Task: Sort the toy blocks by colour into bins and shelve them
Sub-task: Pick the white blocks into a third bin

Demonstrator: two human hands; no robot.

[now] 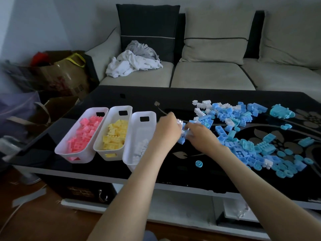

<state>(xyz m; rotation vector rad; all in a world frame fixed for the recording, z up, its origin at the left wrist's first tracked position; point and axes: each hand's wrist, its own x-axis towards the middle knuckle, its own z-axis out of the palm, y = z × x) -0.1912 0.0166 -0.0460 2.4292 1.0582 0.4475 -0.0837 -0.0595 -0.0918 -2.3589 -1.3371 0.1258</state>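
Left hand [167,130] and right hand [202,137] meet just right of the third bin [137,115], both with fingers curled onto a white block clump [182,129] low over the black table [121,171]; the grip is blurry. Pink bin [93,111] and yellow bin [115,110] are well filled, and the third bin holds some white blocks [140,146]. A blue-and-white pile [243,134] spreads right of the hands.

Black table [139,98]: three bins [119,156], loose blocks [243,117].
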